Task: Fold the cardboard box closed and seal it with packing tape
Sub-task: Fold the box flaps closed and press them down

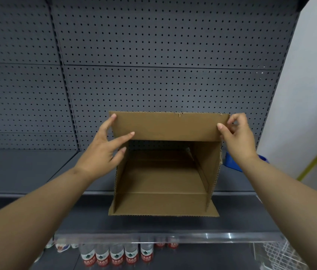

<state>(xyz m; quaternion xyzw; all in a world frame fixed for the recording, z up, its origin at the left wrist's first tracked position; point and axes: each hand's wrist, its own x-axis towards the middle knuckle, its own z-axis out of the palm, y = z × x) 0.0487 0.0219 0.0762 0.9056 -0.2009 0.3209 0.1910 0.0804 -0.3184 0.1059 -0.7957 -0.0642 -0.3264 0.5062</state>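
Bottles [117,256] near, on lower shelf | left hand [103,151] fingers spread, touching far flap's [169,126] left corner | cardboard box [163,172] open, empty, on grey shelf [27,168], near flap [163,206] lying out | right hand [237,139] pinching far flap's right corner | risk: uneven pull may skew flap; light box may slide | tape not identifiable

At 6 o'clock I see bottles [116,255] with red labels [117,261]; their white characters are too blurred to read.
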